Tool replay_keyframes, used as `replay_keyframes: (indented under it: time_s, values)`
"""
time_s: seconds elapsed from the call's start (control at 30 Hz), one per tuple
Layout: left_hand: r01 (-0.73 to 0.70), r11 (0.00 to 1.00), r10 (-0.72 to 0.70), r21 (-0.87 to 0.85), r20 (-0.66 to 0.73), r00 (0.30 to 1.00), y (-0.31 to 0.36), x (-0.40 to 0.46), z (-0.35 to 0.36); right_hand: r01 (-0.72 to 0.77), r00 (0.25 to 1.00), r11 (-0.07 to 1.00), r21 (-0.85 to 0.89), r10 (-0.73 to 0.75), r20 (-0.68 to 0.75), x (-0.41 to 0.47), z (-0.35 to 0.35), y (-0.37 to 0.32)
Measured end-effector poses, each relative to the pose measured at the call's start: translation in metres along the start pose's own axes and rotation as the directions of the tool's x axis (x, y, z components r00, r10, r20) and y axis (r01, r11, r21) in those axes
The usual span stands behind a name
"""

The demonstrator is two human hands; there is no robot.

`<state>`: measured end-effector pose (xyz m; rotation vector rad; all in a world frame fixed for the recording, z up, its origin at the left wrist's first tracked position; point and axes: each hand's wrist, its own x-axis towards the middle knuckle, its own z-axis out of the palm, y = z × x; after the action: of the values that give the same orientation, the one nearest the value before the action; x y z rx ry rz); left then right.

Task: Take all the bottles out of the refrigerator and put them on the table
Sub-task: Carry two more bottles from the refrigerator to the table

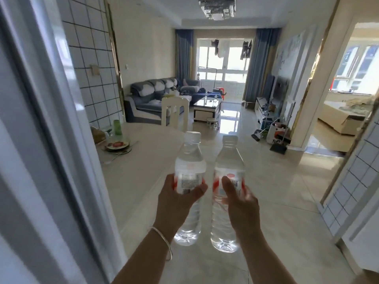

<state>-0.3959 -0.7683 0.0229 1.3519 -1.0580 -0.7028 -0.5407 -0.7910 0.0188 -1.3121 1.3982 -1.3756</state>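
Note:
My left hand (176,198) grips a clear water bottle (189,160) with a white cap and a red-and-white label. My right hand (241,198) grips a second clear water bottle (228,162) of the same kind. Both bottles are upright, side by side and in the air in front of me. The light table (141,160) lies ahead on the left, its near right edge just beyond the left bottle. The refrigerator is out of view.
A grey door frame (41,140) fills the left edge. On the table's far left stand a green cup (117,127) and a plate (118,147). A white chair (174,111) stands behind the table. Tiled floor (266,181) runs ahead toward a sofa and coffee table.

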Motion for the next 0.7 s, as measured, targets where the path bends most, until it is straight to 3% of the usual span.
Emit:
replay_keyframes:
  time_s: [0.27, 0.5, 0.7]
  values:
    - [0.06, 0.998, -0.067, -0.034, -0.231, 0.971, -0.036, 0.11, 0.021, 0.021, 0.979, 0.999, 0.03, -0.027, 0.202, 0.131, 0.065, 0.016]
    - [0.095, 0.993, -0.117, -0.073, -0.446, 0.887, -0.055, 0.192, 0.022, 0.054, 0.914, 0.998, 0.022, -0.058, 0.402, 0.237, 0.148, 0.027]
    - [0.145, 0.989, -0.14, -0.043, -0.623, 0.77, -0.098, 0.229, -0.022, -0.006, 0.777, 0.999, 0.032, -0.016, 0.629, 0.26, 0.241, 0.054]
